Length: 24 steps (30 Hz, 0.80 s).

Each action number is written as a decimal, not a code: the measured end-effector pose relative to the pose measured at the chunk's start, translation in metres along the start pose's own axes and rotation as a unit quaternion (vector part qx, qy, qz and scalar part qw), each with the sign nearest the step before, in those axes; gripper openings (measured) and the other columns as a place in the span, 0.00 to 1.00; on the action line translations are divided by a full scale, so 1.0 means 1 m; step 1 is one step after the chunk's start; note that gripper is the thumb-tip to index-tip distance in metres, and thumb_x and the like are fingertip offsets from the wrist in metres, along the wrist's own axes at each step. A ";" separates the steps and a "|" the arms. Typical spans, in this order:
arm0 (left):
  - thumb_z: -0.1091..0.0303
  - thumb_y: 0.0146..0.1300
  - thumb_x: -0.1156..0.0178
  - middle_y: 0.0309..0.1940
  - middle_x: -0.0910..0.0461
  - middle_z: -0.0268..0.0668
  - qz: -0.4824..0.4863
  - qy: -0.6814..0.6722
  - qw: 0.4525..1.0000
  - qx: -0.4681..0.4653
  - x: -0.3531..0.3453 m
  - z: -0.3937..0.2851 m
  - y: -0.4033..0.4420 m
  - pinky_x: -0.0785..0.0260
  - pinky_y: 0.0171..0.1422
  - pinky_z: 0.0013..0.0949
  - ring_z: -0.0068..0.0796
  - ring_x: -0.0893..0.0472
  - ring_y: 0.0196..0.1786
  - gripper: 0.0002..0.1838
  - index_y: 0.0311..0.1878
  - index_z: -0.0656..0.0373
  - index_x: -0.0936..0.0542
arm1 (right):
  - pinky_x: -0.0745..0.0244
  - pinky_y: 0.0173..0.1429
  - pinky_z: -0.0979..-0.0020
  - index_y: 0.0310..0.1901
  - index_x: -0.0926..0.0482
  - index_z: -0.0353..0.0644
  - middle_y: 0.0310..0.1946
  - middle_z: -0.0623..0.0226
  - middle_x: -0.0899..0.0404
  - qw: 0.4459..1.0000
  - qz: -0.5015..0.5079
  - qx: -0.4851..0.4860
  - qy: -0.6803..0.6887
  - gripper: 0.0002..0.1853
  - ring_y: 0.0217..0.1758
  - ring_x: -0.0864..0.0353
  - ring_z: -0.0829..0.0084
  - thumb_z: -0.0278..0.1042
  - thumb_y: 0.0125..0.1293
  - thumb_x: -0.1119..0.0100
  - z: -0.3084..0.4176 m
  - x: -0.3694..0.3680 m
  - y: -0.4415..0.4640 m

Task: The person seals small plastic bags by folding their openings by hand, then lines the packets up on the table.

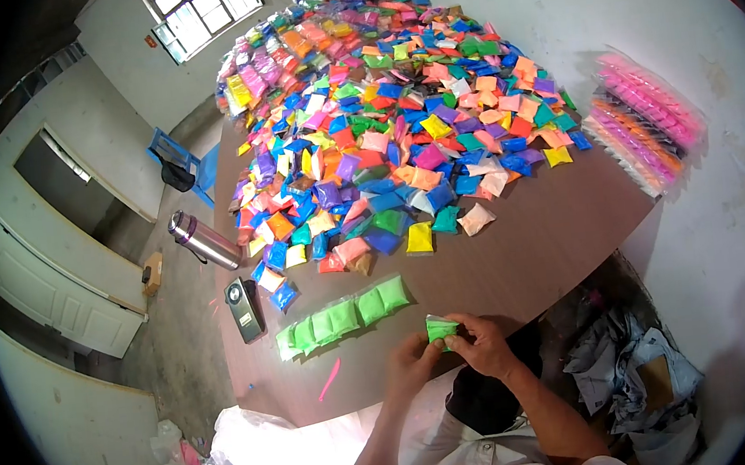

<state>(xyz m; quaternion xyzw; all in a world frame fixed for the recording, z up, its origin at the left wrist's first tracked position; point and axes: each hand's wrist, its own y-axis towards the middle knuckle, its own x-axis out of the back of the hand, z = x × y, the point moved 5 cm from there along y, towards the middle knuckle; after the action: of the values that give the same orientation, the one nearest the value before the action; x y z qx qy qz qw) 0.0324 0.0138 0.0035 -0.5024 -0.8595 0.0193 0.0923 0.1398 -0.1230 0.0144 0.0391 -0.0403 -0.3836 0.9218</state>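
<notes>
Where the table (527, 272) ends on the left, a blue chair (203, 172) stands beyond it, partly hidden behind the edge. Along that edge is a flask (205, 240), and nearer lies a dark device (244, 310), its long axis running near to far; what it is, I cannot make out. Right of it lies a row (342, 317) of light green packets, side by side, its long axis slanting from near left to far right. A pink strip (330, 380) lies on the near side of the row, one end pointing far right. Farther off, a pile (401, 155) of coloured packets spreads across the table, its deepest layers hidden.

Right of the row, over the near edge, the left hand (413, 363) pinches a green packet (440, 327) from its left; the right hand (484, 345) grips it from the right, thumb across its near part. Its pale edge points to the far side. The fingers cover the rest, so I cannot tell its long axis, nor whether it is one packet or several. Farther right, clear bags (647, 124) lean by the wall, their contents blurred.
</notes>
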 end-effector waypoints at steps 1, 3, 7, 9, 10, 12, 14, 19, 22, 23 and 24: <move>0.63 0.75 0.33 0.41 0.12 0.34 0.003 -0.009 1.000 0.003 -0.002 -0.003 0.000 0.24 0.47 0.28 0.20 0.17 0.42 0.15 0.57 0.65 0.15 | 0.18 0.48 0.73 0.62 0.20 0.35 0.44 0.66 0.14 1.000 -0.009 0.001 0.030 0.19 0.42 0.16 0.80 0.25 0.71 0.34 -0.001 0.001 0.000; 0.64 0.75 0.33 0.42 0.12 0.34 0.007 -0.017 1.000 0.007 -0.005 -0.010 0.000 0.24 0.47 0.28 0.20 0.17 0.42 0.16 0.57 0.65 0.15 | 0.18 0.49 0.71 0.62 0.19 0.35 0.45 0.63 0.13 0.999 -0.022 -0.030 0.030 0.20 0.43 0.15 0.75 0.27 0.70 0.33 -0.003 0.006 -0.001; 0.64 0.75 0.33 0.43 0.11 0.34 0.014 -0.050 0.998 0.031 -0.005 -0.005 -0.001 0.24 0.47 0.27 0.20 0.17 0.42 0.16 0.58 0.66 0.15 | 0.18 0.52 0.68 0.62 0.19 0.35 0.47 0.57 0.12 0.998 -0.057 -0.028 0.015 0.21 0.47 0.13 0.71 0.30 0.69 0.31 -0.012 0.007 0.001; 0.64 0.75 0.33 0.43 0.11 0.34 0.015 -0.053 0.998 0.035 -0.003 0.003 0.000 0.24 0.47 0.27 0.20 0.17 0.41 0.16 0.58 0.66 0.15 | 0.18 0.54 0.68 0.62 0.19 0.35 0.48 0.57 0.12 0.998 -0.054 -0.024 0.004 0.21 0.48 0.13 0.70 0.30 0.69 0.31 -0.009 0.007 0.000; 0.64 0.75 0.33 0.43 0.11 0.34 0.013 -0.045 0.998 0.035 -0.002 0.004 0.001 0.24 0.46 0.27 0.20 0.17 0.41 0.16 0.58 0.66 0.15 | 0.18 0.55 0.67 0.61 0.19 0.35 0.48 0.57 0.12 0.998 -0.052 -0.021 -0.008 0.21 0.50 0.13 0.70 0.31 0.69 0.31 -0.004 0.006 0.000; 0.64 0.75 0.33 0.43 0.12 0.34 0.011 -0.036 0.999 0.035 0.000 0.009 0.002 0.24 0.45 0.27 0.20 0.17 0.40 0.16 0.58 0.66 0.15 | 0.18 0.54 0.68 0.62 0.19 0.35 0.48 0.57 0.12 0.999 -0.039 -0.011 -0.026 0.21 0.49 0.13 0.71 0.31 0.69 0.31 0.005 0.006 0.000; 0.64 0.75 0.32 0.42 0.11 0.34 0.008 -0.041 0.998 0.044 0.002 0.016 0.002 0.24 0.44 0.26 0.19 0.18 0.39 0.17 0.57 0.66 0.15 | 0.18 0.53 0.68 0.62 0.19 0.35 0.47 0.57 0.12 0.999 -0.027 -0.002 -0.044 0.22 0.48 0.13 0.71 0.31 0.69 0.31 0.005 0.005 0.000; 0.64 0.74 0.32 0.45 0.11 0.36 0.015 -0.036 0.999 0.023 -0.003 -0.005 0.000 0.23 0.50 0.29 0.22 0.15 0.44 0.17 0.59 0.66 0.16 | 0.17 0.50 0.70 0.63 0.20 0.36 0.46 0.58 0.12 0.997 -0.031 -0.057 0.029 0.21 0.44 0.14 0.73 0.29 0.69 0.31 -0.001 0.006 -0.002; 0.65 0.74 0.32 0.47 0.11 0.38 0.029 -0.035 0.999 0.019 -0.005 -0.012 0.000 0.22 0.54 0.30 0.25 0.14 0.48 0.18 0.61 0.66 0.17 | 0.17 0.51 0.70 0.62 0.19 0.37 0.45 0.59 0.12 0.996 -0.025 -0.081 0.036 0.21 0.45 0.14 0.73 0.28 0.69 0.31 0.005 0.006 -0.003; 0.65 0.74 0.32 0.48 0.11 0.38 0.040 -0.029 0.999 0.018 -0.005 -0.011 0.001 0.23 0.56 0.31 0.26 0.14 0.49 0.19 0.61 0.66 0.18 | 0.17 0.51 0.70 0.62 0.19 0.37 0.45 0.59 0.12 0.996 -0.025 -0.081 0.036 0.21 0.45 0.14 0.73 0.28 0.69 0.31 0.003 0.006 -0.003; 0.65 0.74 0.32 0.48 0.11 0.38 0.040 -0.029 0.999 0.019 -0.005 -0.009 0.001 0.23 0.56 0.31 0.26 0.14 0.49 0.19 0.61 0.66 0.18 | 0.17 0.52 0.69 0.62 0.19 0.37 0.45 0.59 0.12 0.998 -0.034 -0.046 0.013 0.21 0.46 0.14 0.72 0.28 0.69 0.31 0.004 0.006 -0.002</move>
<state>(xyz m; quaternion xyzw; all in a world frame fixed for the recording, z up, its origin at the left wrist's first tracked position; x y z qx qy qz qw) 0.0375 0.0091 0.0116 -0.5337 -0.8406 0.0534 0.0758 0.1428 -0.1289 0.0183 0.0026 -0.0093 -0.4155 0.9095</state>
